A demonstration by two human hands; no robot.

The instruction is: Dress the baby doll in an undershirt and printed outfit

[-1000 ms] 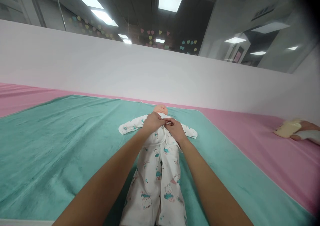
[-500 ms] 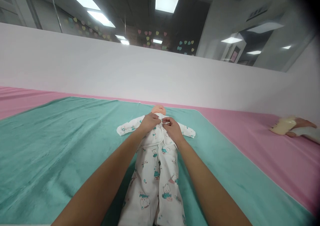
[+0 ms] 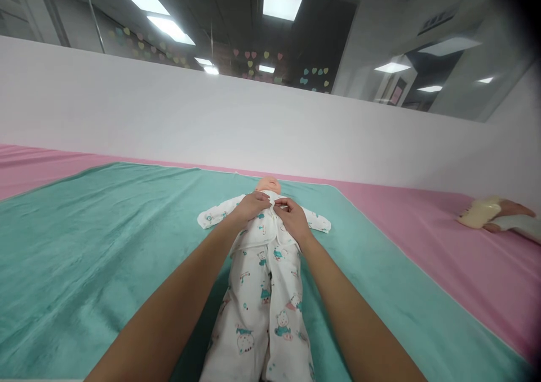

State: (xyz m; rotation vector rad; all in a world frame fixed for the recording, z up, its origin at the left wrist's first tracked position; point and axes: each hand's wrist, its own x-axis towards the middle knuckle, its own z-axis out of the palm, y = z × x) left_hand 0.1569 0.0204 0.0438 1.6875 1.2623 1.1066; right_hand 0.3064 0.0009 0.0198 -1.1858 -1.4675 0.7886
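Observation:
A baby doll [image 3: 269, 184] lies on its back, its head away from me. It wears a white printed jacket [image 3: 257, 234] with sleeves spread to both sides, and matching trousers [image 3: 249, 309]. At the jacket's upper front opening, my left hand [image 3: 253, 204] is closed, its fingers pinching the left edge of the cloth. Close beside it, my right hand [image 3: 291, 216] pinches the other edge of the front near the collar. The fingertips of both hands almost meet, and whatever fastener lies between them is too small to make out.
Under the doll spreads a green blanket [image 3: 105, 247] over a pink sheet [image 3: 422, 224]. At the far right lies another doll-like figure [image 3: 482, 212] with a pale yellow part. A white wall [image 3: 211, 123] with glass above it stands behind.
Both hands stay at the jacket's collar. My left hand has shifted very slightly; the doll and its clothes lie as before.

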